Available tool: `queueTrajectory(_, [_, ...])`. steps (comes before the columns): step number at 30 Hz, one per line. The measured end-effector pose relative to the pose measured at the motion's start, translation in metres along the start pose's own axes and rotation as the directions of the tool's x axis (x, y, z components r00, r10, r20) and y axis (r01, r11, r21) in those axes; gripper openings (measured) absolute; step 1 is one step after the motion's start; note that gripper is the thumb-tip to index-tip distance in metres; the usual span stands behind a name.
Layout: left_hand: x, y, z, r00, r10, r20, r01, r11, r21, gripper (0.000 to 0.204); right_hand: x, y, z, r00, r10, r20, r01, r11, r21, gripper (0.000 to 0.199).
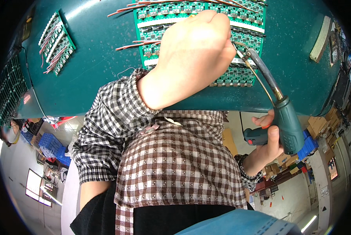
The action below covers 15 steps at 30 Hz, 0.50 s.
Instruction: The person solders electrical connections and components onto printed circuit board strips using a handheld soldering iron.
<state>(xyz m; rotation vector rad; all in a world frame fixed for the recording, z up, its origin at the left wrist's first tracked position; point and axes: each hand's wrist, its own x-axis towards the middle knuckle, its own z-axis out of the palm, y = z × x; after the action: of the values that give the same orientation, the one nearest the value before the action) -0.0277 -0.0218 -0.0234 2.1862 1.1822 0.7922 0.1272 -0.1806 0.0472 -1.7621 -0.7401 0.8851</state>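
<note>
A panel of green circuit boards lies on the green table, with rows of small parts and white connector strips. Over its middle my left hand is closed, knuckles up; whatever its fingers pinch is hidden beneath it. Red and white wires stick out past the panel's left edge, beside that hand. My right hand grips a green soldering gun by its handle. The gun's bent metal tube and thin feed rod reach up to the board, their ends close to my left fingertips.
On the table's left lies a smaller board panel with wires attached. More dark green boards are at the far left edge. A pale bar rests at the right. Blue crates and cardboard boxes stand beyond the table.
</note>
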Motion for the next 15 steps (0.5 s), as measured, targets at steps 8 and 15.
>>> queueTrajectory(8, [-0.001,0.0004,0.0,1.0,0.001,0.009,-0.001,1.0,-0.005,0.009,-0.0011,-0.0001,0.0016,1.0,0.009,-0.024,-0.009,1.0,-0.008,0.043])
queueTrajectory(15, [-0.0012,-0.0003,0.0018,1.0,0.006,-0.006,-0.006,1.0,-0.005,0.009,-0.0013,0.0002,-0.0025,1.0,-0.011,-0.026,0.011,1.0,0.0,0.046])
